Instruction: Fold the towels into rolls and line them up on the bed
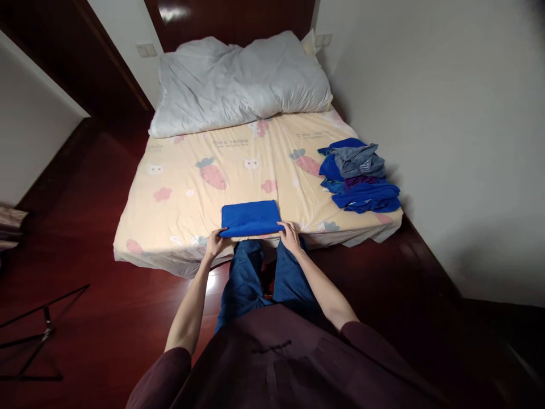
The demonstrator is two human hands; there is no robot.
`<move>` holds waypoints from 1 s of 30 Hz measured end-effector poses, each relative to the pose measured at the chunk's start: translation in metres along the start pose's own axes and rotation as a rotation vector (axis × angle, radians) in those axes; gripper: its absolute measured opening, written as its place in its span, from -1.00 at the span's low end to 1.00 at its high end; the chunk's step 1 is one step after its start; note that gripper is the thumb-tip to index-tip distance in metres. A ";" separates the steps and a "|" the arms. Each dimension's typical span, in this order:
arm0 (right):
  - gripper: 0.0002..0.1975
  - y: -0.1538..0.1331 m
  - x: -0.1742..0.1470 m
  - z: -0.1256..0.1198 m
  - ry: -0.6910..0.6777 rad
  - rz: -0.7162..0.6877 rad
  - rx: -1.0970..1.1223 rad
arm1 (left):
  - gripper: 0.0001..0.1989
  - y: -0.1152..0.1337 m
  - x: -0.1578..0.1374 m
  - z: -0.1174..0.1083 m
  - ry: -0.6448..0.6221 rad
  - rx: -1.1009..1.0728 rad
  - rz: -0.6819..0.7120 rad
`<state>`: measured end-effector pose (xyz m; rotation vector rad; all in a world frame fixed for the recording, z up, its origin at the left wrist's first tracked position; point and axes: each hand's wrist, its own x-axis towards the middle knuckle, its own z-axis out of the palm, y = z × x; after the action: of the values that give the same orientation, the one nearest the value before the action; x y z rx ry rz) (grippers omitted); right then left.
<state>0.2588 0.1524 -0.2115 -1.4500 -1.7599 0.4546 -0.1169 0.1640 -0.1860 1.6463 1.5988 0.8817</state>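
Note:
A blue cloth [250, 217], folded into a flat rectangle that looks like a towel, lies at the near edge of the bed. At its near left corner, my left hand [215, 243] pinches the fabric between thumb and fingers. My right hand [290, 236] grips the near right corner in the same way. The cloth's near edge stretches straight between both hands. Farther right on the bed is a loose pile of crumpled cloths [361, 196], mostly blue, with a grey piece [360, 161] on top and a bit of purple showing.
The bed [179, 170] has a yellow sheet printed with carrots and rabbits. A bunched white quilt [242, 85] lies across its head end. A white wall [447, 125] runs along the right. On the dark red floor at left stands a black metal stand [46, 329].

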 end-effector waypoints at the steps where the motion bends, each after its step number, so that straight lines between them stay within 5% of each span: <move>1: -0.63 0.001 -0.001 0.001 0.007 0.029 0.002 | -0.64 0.000 -0.001 -0.001 0.004 -0.007 -0.009; 6: -0.72 0.006 -0.003 0.005 0.064 0.098 0.005 | -0.63 0.003 -0.002 -0.003 0.028 0.010 -0.003; 17: -0.50 0.021 -0.002 0.013 0.118 0.239 0.083 | -0.61 0.000 0.001 0.009 0.103 0.106 -0.112; 30: -0.62 0.021 0.009 0.019 0.062 0.405 0.075 | -0.67 0.005 0.007 0.016 0.078 0.203 -0.244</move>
<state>0.2576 0.1709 -0.2349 -1.7502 -1.3838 0.6684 -0.1006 0.1709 -0.1905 1.5219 1.9490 0.6828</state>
